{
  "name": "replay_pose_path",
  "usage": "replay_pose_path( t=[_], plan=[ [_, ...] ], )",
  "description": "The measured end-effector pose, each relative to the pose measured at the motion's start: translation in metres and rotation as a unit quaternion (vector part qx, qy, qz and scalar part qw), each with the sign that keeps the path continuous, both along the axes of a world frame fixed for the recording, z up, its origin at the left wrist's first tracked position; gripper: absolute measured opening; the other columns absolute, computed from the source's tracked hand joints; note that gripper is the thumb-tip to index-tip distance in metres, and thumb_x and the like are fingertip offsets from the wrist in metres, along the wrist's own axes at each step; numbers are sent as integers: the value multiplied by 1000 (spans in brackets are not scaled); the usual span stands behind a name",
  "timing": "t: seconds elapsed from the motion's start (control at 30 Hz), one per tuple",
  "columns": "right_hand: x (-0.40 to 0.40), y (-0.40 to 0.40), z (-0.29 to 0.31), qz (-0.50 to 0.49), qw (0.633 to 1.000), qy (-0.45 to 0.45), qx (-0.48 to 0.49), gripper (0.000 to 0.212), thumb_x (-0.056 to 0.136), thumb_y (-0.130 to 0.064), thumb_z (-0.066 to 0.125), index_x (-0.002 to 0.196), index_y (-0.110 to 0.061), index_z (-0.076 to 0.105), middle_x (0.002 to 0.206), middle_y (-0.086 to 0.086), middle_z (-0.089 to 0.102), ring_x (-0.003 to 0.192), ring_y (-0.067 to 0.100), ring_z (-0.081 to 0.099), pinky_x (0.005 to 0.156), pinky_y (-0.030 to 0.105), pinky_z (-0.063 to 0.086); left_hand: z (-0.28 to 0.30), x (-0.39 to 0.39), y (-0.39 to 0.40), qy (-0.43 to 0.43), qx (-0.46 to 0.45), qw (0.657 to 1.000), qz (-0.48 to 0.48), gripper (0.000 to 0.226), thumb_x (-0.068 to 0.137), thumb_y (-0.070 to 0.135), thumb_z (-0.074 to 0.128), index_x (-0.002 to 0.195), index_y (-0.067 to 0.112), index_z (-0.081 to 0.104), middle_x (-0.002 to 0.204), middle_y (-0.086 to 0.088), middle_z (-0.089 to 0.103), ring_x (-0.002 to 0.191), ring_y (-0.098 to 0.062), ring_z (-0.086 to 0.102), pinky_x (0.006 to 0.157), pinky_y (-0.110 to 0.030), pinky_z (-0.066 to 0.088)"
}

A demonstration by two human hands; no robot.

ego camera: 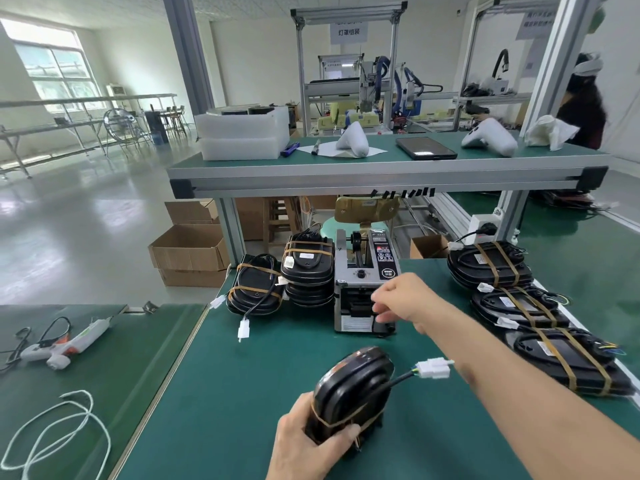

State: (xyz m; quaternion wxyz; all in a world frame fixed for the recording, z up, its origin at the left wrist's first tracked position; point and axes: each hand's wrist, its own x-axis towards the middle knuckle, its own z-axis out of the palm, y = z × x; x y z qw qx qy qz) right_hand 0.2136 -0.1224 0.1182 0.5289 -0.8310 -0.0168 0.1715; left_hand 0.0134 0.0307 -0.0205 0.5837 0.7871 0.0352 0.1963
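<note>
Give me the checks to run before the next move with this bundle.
1. Left hand grips the bundle: ok.
2. Right hand is at the dispenser mouth: ok.
3. Whether it has pinched anything there: cannot tell, blurred.
4. Band is wrapped round the bundle's near end: ok.
5. Connector sticks out free of the band: ok.

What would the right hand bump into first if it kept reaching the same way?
Probably the tape dispenser: the right hand is right at its front opening; touching or not, I cannot tell.
</note>
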Motion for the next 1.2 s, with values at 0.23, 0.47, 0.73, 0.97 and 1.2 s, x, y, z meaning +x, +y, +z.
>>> replay_pose_path(
  t=[0.23,0.47,0.73,0.97,1.2],
  plan=[
    [14,23,-47,-141,987,30,75,15,92,-1,66,78,-5,70,79,13,75,57,25,71,44,15,44,-5,1,2,14,-12,1000,-4,56,61,47,89,114,36,78,104,3,82,101,-5,77,88,-19,55],
    [17,43,-64,-253,949,47,184,6,88,0,72,82,1,70,67,10,73,52,22,71,54,25,57,-5,2,4,21,-9,1000,-3,55,61,47,89,113,29,78,99,3,82,95,-9,78,86,-20,56],
    [18,54,-67,-323,908,86,254,11,86,5,74,81,2,63,62,11,71,43,17,67,56,28,58,-7,3,5,18,-4,1000,-4,58,62,45,90,115,26,78,101,0,82,97,-11,78,87,-21,56],
    [19,59,-69,-353,885,105,284,14,85,2,73,78,0,61,43,1,64,35,10,61,39,18,49,-7,3,5,13,-7,1000,-3,54,63,44,90,114,29,78,100,0,82,95,-11,78,86,-20,55],
    [10,47,-62,-310,897,124,289,7,86,-2,73,87,1,68,66,7,71,38,9,62,38,16,45,-9,2,4,11,-12,1000,-6,55,64,44,89,115,26,79,101,1,82,97,-11,78,88,-22,56]
  ],
)
